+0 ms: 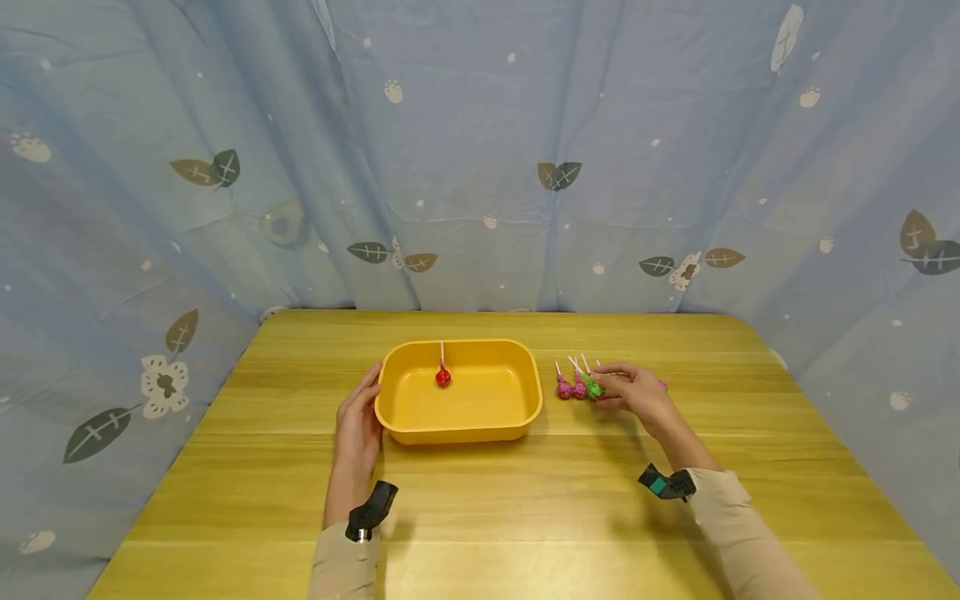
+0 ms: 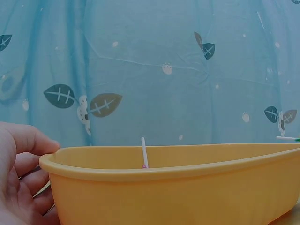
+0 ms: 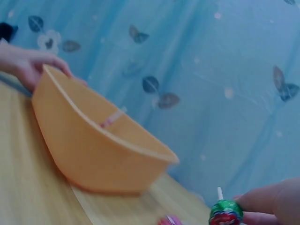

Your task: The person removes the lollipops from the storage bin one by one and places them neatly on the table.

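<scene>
My right hand pinches a green-wrapped lollipop by its round head, its white stick pointing up. Just left of those fingers, two pink-purple lollipops lie side by side on the table. A bit of another pink wrapper peeks out past the hand, mostly hidden. My left hand rests against the left end of a yellow plastic basin, fingers touching its rim and outer wall. Inside the basin, a red lollipop leans with its stick toward the back wall.
The wooden table extends around the basin on every side. A blue patterned curtain hangs right behind its back edge. Each wrist wears a small black camera mount.
</scene>
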